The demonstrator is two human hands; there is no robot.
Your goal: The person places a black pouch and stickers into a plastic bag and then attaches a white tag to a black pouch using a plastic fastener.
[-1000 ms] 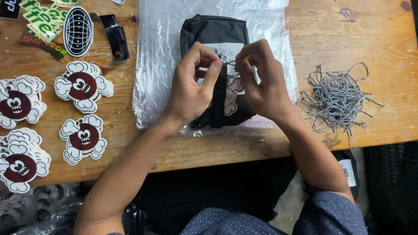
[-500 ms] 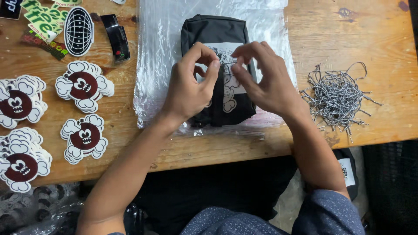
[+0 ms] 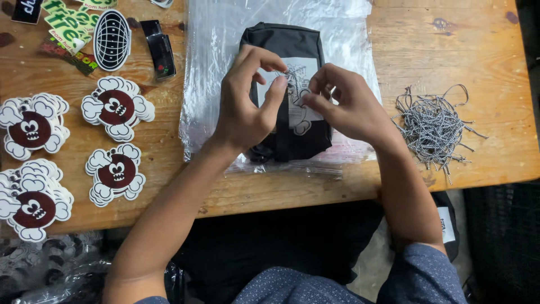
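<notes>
A black pouch (image 3: 284, 45) lies on a sheet of clear plastic (image 3: 208, 67) on the wooden table (image 3: 394, 34). A white die-cut card (image 3: 304, 115) rests on the pouch. My left hand (image 3: 244, 104) hovers over the pouch's left half, thumb and fingers curled near a thin speckled cord (image 3: 291, 75) at the card's top. My right hand (image 3: 346, 104) pinches the card's edge and the cord from the right. Both hands nearly touch over the card.
A loose heap of black-and-white cords (image 3: 430, 126) lies to the right. Stacks of cloud-shaped maroon-faced stickers (image 3: 115, 110) (image 3: 31, 126) cover the left of the table, with green lettered stickers (image 3: 64, 25), an oval black-and-white sticker (image 3: 111, 39) and a small black tag (image 3: 159, 50) behind them.
Both hands have shifted slightly up the pouch and turned; the fingers now work at the top of the card rather than its middle. The pouch stays put.
</notes>
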